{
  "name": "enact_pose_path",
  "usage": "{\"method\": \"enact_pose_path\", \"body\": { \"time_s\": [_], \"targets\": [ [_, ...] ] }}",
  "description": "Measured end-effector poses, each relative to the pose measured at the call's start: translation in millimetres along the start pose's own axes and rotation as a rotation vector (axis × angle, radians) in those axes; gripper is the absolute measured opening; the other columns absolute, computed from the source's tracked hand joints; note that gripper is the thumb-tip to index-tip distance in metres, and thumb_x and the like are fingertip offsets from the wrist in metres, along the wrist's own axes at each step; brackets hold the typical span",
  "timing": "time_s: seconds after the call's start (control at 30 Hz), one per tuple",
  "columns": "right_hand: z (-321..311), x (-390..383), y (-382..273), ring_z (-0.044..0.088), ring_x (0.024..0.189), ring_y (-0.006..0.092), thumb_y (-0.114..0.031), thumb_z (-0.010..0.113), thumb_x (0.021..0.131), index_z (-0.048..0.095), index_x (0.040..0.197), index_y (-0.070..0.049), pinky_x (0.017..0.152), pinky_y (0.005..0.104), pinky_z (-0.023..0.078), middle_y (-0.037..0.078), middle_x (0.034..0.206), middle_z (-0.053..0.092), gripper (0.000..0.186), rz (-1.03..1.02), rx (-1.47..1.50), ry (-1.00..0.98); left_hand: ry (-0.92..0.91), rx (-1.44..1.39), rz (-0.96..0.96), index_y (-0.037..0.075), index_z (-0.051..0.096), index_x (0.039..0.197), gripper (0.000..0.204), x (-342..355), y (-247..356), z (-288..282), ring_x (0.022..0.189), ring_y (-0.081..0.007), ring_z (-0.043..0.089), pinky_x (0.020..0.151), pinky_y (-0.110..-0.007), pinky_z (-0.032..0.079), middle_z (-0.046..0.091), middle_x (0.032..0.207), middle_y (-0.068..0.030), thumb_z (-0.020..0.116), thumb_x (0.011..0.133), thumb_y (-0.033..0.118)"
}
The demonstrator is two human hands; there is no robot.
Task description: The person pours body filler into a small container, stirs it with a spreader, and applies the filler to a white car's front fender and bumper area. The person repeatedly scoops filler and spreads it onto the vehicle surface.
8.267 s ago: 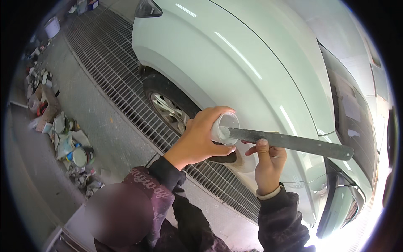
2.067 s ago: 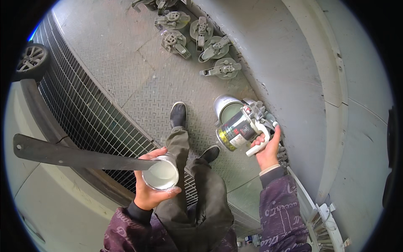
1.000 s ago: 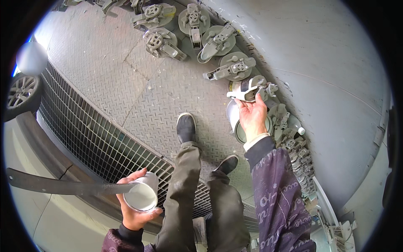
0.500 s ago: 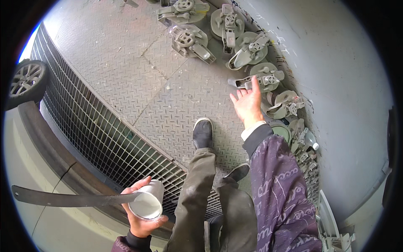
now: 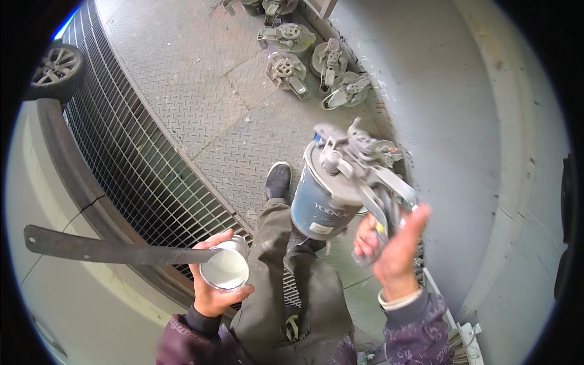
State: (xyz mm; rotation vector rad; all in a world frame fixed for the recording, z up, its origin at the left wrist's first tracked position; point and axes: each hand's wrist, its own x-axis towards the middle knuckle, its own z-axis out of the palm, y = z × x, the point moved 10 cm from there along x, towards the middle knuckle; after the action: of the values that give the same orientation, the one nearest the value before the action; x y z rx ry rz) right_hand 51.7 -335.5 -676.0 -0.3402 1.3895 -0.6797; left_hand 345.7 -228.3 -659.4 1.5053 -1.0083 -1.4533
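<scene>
My left hand is wrapped round a small cup with white paint inside. A long, flat, dark stirring strip leans in this cup and sticks out far to the left. My right hand is closed round the grey handle of a pouring lid. That lid is fitted on a blue paint can, which hangs tilted in the air in front of my legs. The lid and its levers are crusted with dried grey paint. Some fingers of the right hand are hidden behind the handle.
Several paint cans with similar lids stand along the grey wall at the upper right. A floor grating runs beside the metal plate floor. At the left are a car body panel and a wheel.
My right hand, open over a can by the wall before, now grips a lid handle and has lifted the blue can towards me. The cup has shifted slightly right and up.
</scene>
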Motion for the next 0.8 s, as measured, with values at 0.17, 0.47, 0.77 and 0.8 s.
{"method": "enact_pose_path", "body": {
  "time_s": [0.17,0.47,0.77,0.8],
  "targets": [
    [-23.2,-77.4,-103.1,0.043,0.047,0.0146,-0.105,0.007,0.074,0.048,0.075,-0.009,0.05,0.0345,0.046,-0.001,0.055,0.042,0.105,-0.479,-0.138,0.165,-0.023,-0.049,0.003,0.008,0.029,0.149,0.11,-19.4,25.0,9.8,0.136,-0.0314,0.05,0.111,-0.047,0.043,0.045,0.151,-0.0231,0.1,0.065,0.018],
    [-280.8,-208.9,187.2,0.047,0.042,0.0214,-0.08,0.057,0.089,0.061,0.064,-0.006,0.042,0.0403,0.038,0.004,0.054,0.052,0.079,0.682,-0.853,0.804,-0.033,-0.086,0.211,0.011,0.036,0.142,0.101,-71.8,95.5,9.8,0.137,-0.0335,0.05,0.112,-0.047,0.041,0.048,0.148,-0.0224,0.1,0.065,0.015],
    [-225.1,-195.8,152.5,0.06,0.051,0.0195,-0.077,0.058,0.091,0.066,0.072,-0.004,0.054,0.0379,0.049,0.006,0.061,0.063,0.076,0.681,-1.199,0.213,-0.018,-0.258,0.286,0.011,0.031,0.155,0.1,-119.8,163.7,-27.4,0.134,-0.0239,0.052,0.113,-0.039,0.042,0.046,0.151,-0.0128,0.093,0.077,0.011],
    [-163.9,-180.6,117.9,0.059,0.051,0.0188,-0.075,0.056,0.094,0.065,0.075,-0.005,0.051,0.0356,0.047,0.005,0.063,0.063,0.073,0.294,-1.16,0.102,-0.038,-0.192,0.29,0.013,0.03,0.157,0.101,-141.3,171.8,-41.7,0.133,-0.0243,0.053,0.113,-0.039,0.043,0.049,0.151,-0.0133,0.093,0.077,0.012]
  ]
}}
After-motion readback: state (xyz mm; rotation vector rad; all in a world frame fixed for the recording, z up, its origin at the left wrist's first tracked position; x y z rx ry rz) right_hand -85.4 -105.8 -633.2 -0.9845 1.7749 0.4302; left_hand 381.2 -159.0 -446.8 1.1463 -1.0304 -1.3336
